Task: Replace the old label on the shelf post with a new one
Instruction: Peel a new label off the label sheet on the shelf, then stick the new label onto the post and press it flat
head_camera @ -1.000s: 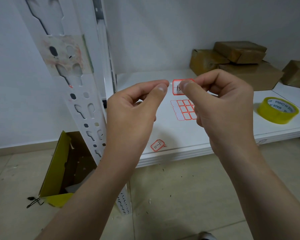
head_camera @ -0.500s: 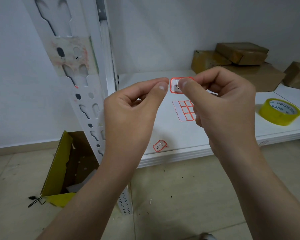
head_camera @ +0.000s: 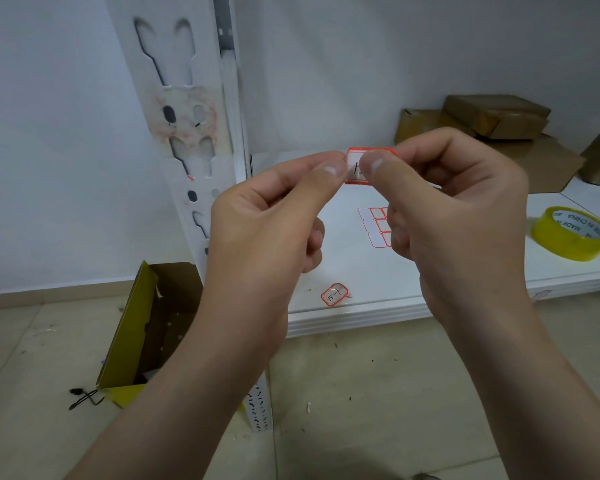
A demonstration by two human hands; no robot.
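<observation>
Both hands are raised in front of the shelf, pinching one small red-bordered label point(head_camera: 355, 166) between them: the left hand point(head_camera: 267, 223) has its thumb and forefinger closed on the label's left edge, and the right hand point(head_camera: 458, 216) clamps its fingers point(head_camera: 374, 164) on the right part, covering much of it. A dark handwritten stroke shows on the white middle of the label. At about 10 o'clock from the hands stands the white perforated shelf post point(head_camera: 187, 133), with a patch of yellowish, red-smeared residue point(head_camera: 187, 119) across its slots. On the white shelf point(head_camera: 343, 317) below the hands lie a sheet of red-bordered labels point(head_camera: 374, 226), partly hidden by the right hand, and at 6 o'clock from it, near the shelf's front edge, a loose written label point(head_camera: 334, 294). A yellow tape roll point(head_camera: 572, 233) sits at 3 o'clock, brown parcels point(head_camera: 492, 116) at 1 o'clock, and an open yellow box point(head_camera: 136, 330) stands on the floor at 8 o'clock.
</observation>
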